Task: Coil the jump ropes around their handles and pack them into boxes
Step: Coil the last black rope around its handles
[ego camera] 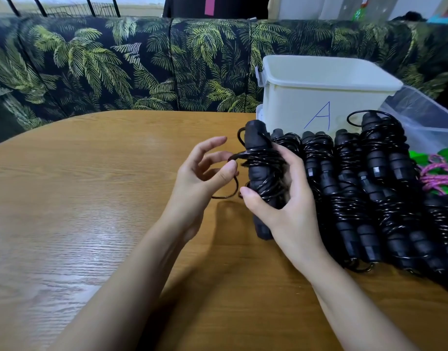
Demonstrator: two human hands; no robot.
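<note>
Jump rope point(262, 160): glossy black cord coiled round matte black handles point(255, 138), gripped upright over the tabletop point(91, 198) by the right hand point(291, 211). The left hand point(200, 178) pinches its loose end. The white box point(319, 97) behind bears a blue "A".

Bare forearms, left hand point(201, 179), right hand point(292, 211)

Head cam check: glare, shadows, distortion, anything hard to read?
Head view: soft glare streaks the table at left; a faint shadow sits below the held jump rope; the black rope pile merges into one dark mass; the table's far edge bows, wide lens.
</note>
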